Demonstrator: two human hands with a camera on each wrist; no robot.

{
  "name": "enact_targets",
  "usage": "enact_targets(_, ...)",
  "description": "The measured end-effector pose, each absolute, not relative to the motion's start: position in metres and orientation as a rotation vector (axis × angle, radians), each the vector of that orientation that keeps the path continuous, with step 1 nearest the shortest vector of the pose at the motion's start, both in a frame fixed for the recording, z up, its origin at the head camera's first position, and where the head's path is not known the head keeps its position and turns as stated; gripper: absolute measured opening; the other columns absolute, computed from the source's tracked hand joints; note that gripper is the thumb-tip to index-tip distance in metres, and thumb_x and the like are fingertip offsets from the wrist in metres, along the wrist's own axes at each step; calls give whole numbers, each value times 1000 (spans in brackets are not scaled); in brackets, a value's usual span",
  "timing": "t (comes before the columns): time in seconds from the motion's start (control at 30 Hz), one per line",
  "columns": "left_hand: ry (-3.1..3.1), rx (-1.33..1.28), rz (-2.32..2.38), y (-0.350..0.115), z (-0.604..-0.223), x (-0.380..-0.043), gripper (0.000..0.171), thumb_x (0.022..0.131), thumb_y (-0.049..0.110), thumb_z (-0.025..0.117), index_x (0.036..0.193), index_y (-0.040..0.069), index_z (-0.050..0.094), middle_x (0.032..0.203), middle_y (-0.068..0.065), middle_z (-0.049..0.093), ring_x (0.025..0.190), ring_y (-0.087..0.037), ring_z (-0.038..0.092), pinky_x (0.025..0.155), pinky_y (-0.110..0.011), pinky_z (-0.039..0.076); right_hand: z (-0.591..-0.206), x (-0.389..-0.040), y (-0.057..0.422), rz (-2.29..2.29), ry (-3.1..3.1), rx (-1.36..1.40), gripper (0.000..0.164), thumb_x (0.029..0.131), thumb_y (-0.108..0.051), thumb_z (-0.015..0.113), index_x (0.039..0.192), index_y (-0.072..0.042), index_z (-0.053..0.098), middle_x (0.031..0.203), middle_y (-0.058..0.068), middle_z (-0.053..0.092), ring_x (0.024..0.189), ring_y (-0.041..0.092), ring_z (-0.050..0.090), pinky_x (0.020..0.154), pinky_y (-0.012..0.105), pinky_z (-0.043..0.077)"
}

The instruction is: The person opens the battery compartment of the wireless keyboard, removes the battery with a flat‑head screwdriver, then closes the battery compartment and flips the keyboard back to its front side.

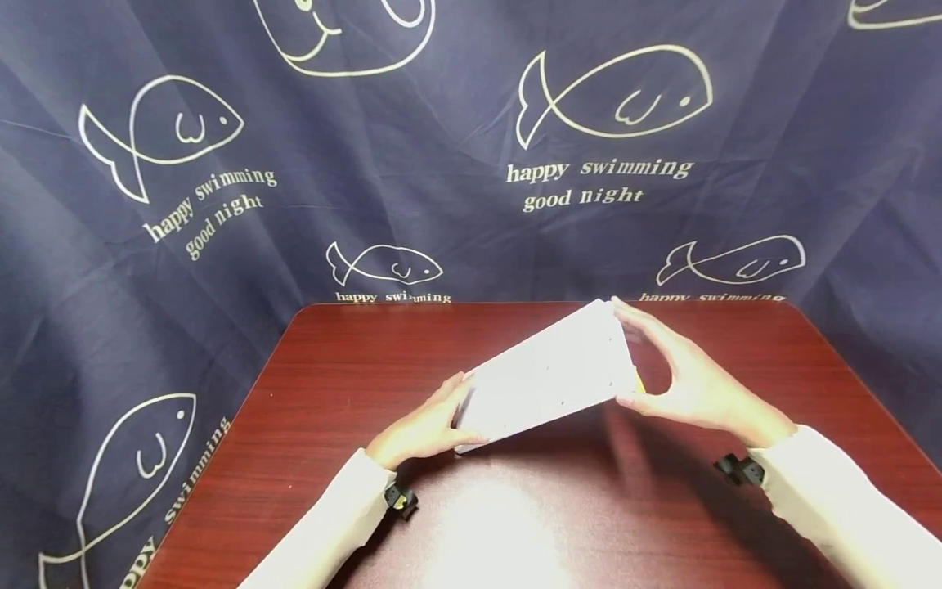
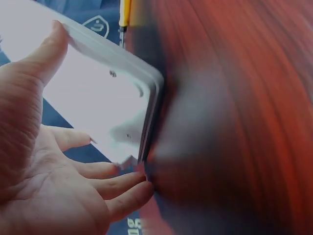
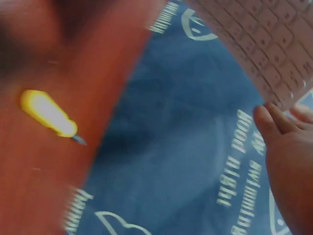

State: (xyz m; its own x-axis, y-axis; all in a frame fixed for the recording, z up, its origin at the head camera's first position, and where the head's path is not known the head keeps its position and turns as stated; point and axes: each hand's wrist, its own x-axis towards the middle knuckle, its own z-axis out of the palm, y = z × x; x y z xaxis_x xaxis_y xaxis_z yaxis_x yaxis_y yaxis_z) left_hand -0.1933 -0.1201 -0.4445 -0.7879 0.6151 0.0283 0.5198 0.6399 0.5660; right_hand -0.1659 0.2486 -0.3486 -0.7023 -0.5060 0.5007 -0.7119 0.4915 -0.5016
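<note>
A white keyboard (image 1: 548, 376) is held tilted above the table, its plain underside turned toward the head camera. Keys on the keyboard (image 3: 266, 41) show in the right wrist view. My left hand (image 1: 425, 425) grips its lower left end, thumb on the underside and fingers at the far edge, as the left wrist view shows. With thumb and fingers spread across the raised right end, my right hand (image 1: 695, 384) holds that side. Behind the keyboard lies a yellow-handled screwdriver (image 3: 49, 115), mostly hidden in the head view.
The reddish-brown wooden table (image 1: 368, 352) carries a bright glare near its front. A dark blue curtain (image 1: 471, 164) with fish drawings and lettering hangs beyond the table and along its sides.
</note>
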Motion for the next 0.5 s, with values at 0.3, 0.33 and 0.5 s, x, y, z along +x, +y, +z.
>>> enact_targets(0.3,2799,873,740,-144,-446,-197,97,74,55,74,147,6,32,148,-29,20,136,-38,24,103,-49,29,-399,-163,250,1026,-2660,924,105,67,-30,86,150,-11,25,153,5,24,136,15,27,102,11,17)
enact_targets(0.33,2809,862,735,-145,-447,-197,97,73,54,75,146,6,33,147,-30,20,135,-40,25,102,-50,30,-403,-164,249,1028,-2677,920,106,67,-30,86,150,-11,24,154,5,23,137,17,24,102,11,17)
enact_targets(0.5,2849,775,691,-146,-447,-198,97,71,50,79,145,6,35,148,-28,19,132,-42,27,100,-49,34,-424,-172,247,1030,-2777,907,106,67,-34,86,148,-4,24,152,13,25,136,25,29,100,9,17)
